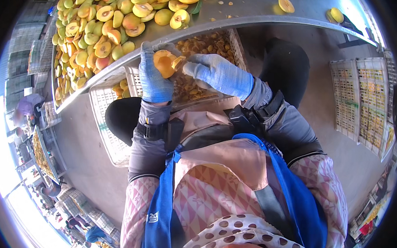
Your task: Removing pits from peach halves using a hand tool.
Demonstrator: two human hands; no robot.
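Note:
My left hand (155, 77), in a blue and grey knitted glove, holds a halved yellow peach (162, 62) with its hollowed cut face turned up. My right hand (221, 74), gloved alike, is closed at the fruit's right edge. Its fingertips meet a small orange-brown piece of fruit (178, 62) there; whether a tool is hidden in that hand I cannot tell. Both hands are just in front of the metal table's edge (234, 22). Below them stands a crate (237, 47) holding brown pits and scraps (197, 90).
Many whole and halved peaches (104, 31) are heaped on the table's left side. A peach half (286, 5) lies farther right. A white plastic crate (106, 134) stands by my left knee. Filled crates (357, 100) stand at the right. Other people (30, 104) are far left.

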